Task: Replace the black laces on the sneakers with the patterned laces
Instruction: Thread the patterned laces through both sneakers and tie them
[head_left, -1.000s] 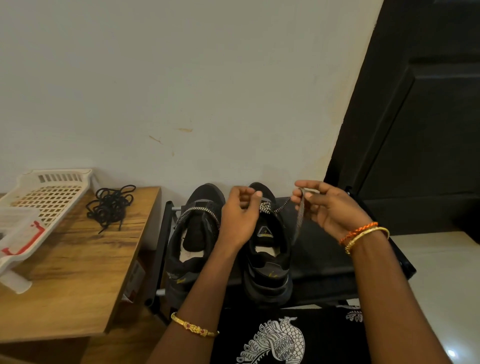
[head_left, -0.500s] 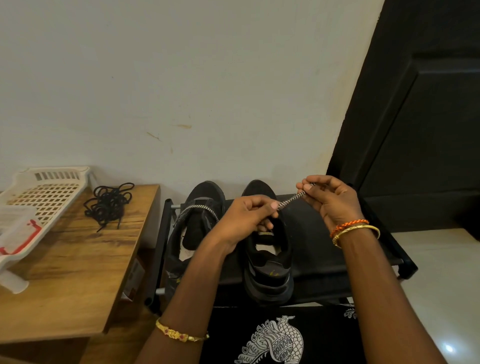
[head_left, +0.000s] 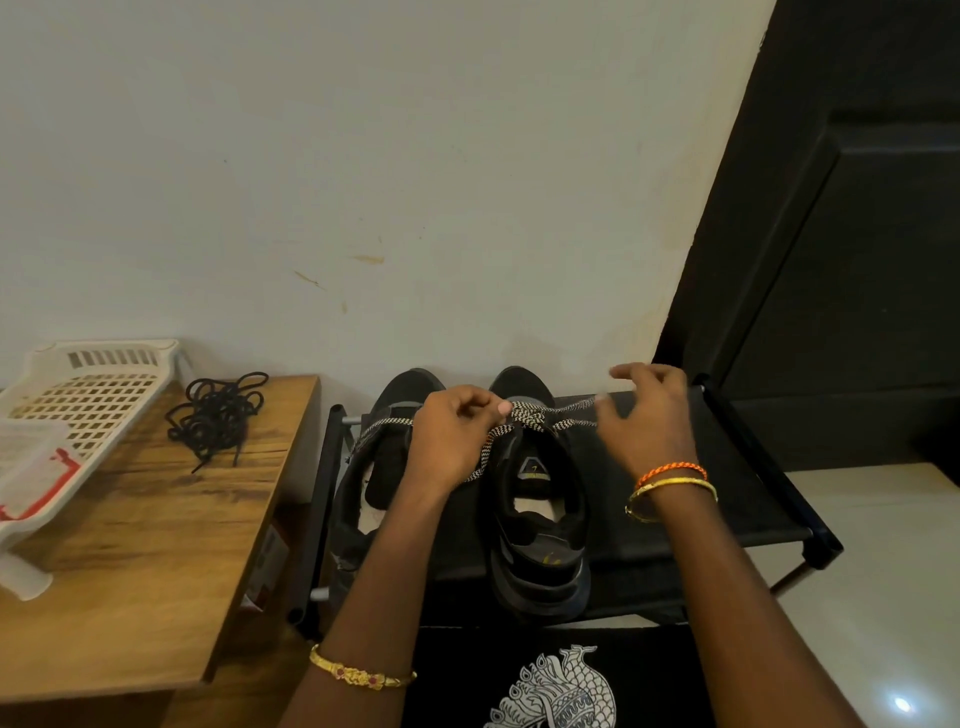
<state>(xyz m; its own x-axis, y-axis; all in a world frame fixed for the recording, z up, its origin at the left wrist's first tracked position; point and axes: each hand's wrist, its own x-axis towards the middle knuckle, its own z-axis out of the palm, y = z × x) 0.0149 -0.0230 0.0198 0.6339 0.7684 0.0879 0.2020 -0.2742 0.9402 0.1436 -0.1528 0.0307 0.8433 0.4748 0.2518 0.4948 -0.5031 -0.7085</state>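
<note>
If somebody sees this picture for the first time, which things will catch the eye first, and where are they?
First the two hands over the right sneaker on the black rack: the left hand pinches the patterned lace at its eyelets, while the right hand is blurred beside the lace. To the left, the black laces lie in a tangle on the wooden table, next to a white basket.

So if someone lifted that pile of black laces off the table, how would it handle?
The black laces would probably sag and dangle, since they lie in loose tangled loops. Likely light, being thin cord. The tangle may lift from the table as one clump.
</note>
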